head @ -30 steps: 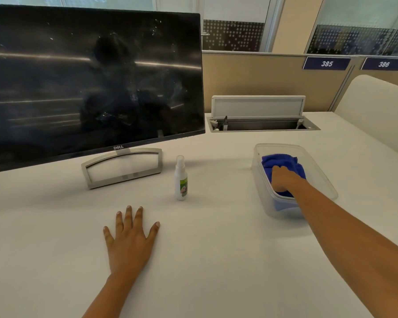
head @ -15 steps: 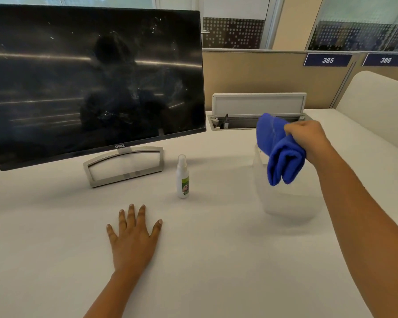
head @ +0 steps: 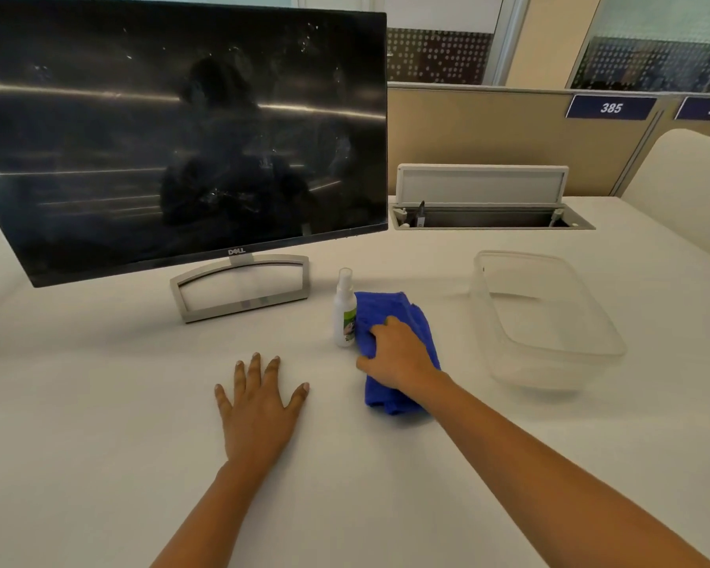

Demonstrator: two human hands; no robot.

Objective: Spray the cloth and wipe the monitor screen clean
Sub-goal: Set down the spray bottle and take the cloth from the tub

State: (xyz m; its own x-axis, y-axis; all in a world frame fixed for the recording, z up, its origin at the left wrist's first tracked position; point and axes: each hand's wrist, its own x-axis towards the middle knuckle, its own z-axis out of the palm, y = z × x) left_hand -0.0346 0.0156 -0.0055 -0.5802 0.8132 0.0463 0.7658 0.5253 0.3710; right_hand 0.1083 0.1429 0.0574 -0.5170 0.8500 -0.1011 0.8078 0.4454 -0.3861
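The dark monitor (head: 181, 137) stands at the back left, its screen marked with smudges and specks. A small white spray bottle (head: 344, 313) stands upright in front of the stand's right end. Just right of the bottle, the folded blue cloth (head: 386, 307) lies on the white table (head: 99, 444). My right hand (head: 398, 358) rests on top of the cloth with its fingers curled into the fabric. My left hand (head: 259, 407) lies flat on the table, fingers spread, left of the cloth and holding nothing.
A clear plastic container (head: 542, 371) sits at the right with nothing in it. Behind it a cable box (head: 484, 198) is set into the table with its lid raised. The monitor's silver stand (head: 242, 308) is left of the bottle. A beige partition runs along the back.
My right hand lifted the blue cloth out of the clear container, carried it left and brought it down onto the table beside the spray bottle. My left hand stayed flat.
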